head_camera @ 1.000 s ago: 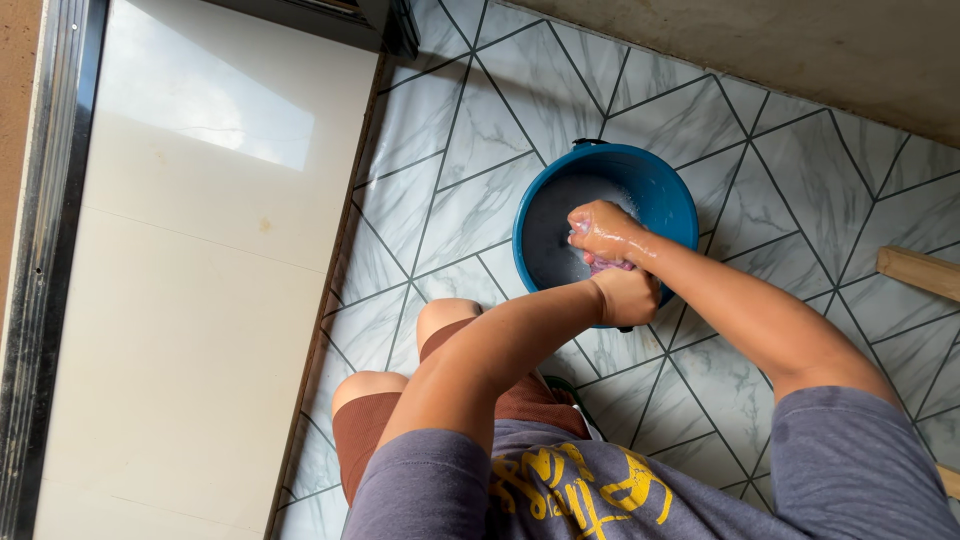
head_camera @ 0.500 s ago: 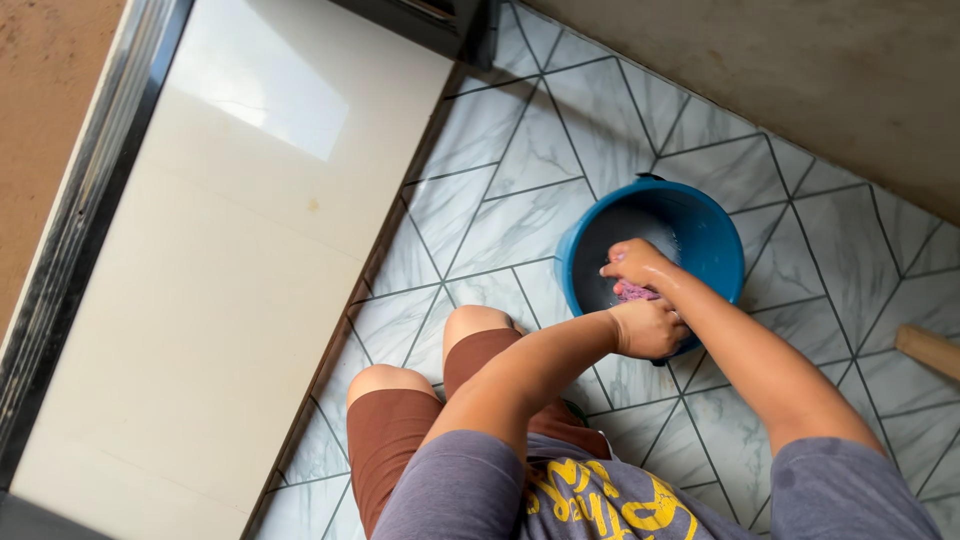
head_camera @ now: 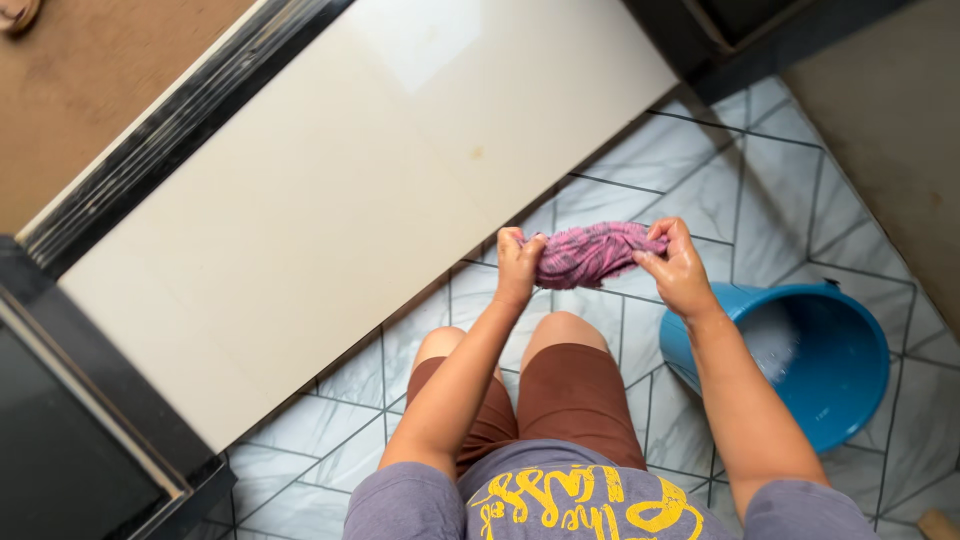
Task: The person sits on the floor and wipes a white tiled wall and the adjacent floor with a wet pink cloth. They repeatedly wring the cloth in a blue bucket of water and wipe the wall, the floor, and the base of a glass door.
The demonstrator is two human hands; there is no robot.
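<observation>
While both hands hold it up over the knees, the pink cloth (head_camera: 592, 253) hangs stretched between them: the left hand (head_camera: 518, 263) is clenched on one end, the right hand (head_camera: 678, 270) grips the other. Open marble-patterned floor (head_camera: 700, 180) lies ahead, bounded by the cream slab's (head_camera: 330, 200) edge at left. Just right of the right forearm stands the blue bucket (head_camera: 830, 380), its near rim partly hidden behind that arm; its foamy contents are hard to make out.

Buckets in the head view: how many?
1. A blue bucket stands on the tiled floor, low and to the right, beside the right hand. Both hands hold a pink cloth left of it. Others could sit out of frame.
</observation>
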